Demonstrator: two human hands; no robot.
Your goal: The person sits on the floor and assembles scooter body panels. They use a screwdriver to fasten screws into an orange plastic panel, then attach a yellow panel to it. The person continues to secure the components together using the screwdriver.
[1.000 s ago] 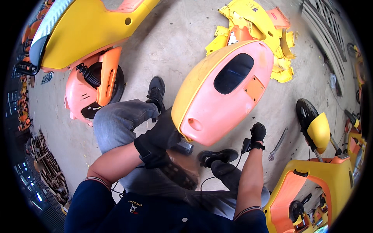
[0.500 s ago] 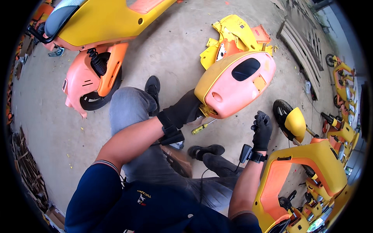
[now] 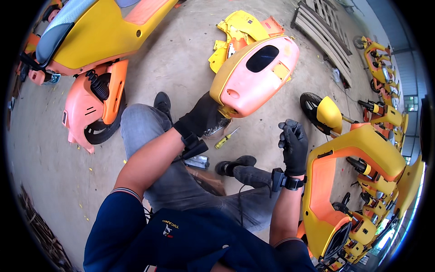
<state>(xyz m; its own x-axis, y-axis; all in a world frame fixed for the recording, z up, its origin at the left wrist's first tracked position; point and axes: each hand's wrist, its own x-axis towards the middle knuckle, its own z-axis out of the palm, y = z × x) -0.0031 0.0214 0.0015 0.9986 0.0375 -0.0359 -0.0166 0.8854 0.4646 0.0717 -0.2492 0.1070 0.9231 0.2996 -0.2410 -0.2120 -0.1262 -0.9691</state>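
My left hand, in a black glove, grips the near lower end of a pink and yellow scooter body shell. The shell is held tilted above the floor, its dark oval window facing up; some of my fingers are hidden behind its edge. To the right and apart from the shell, my gloved right hand is raised with its fingers curled toward the thumb. Whatever they may pinch is too small to make out. A screwdriver with a yellow handle lies on the floor below the shell.
Yellow and orange body panels lie behind the shell. A yellow and pink scooter stands at the left. Close on my right is another yellow and orange scooter, with several more beyond. A wooden pallet lies at the far right.
The whole view has swung rightward, so the shell appears farther left and higher. My right hand has turned, its curled fingers now leaning left. My left hand keeps its grip.
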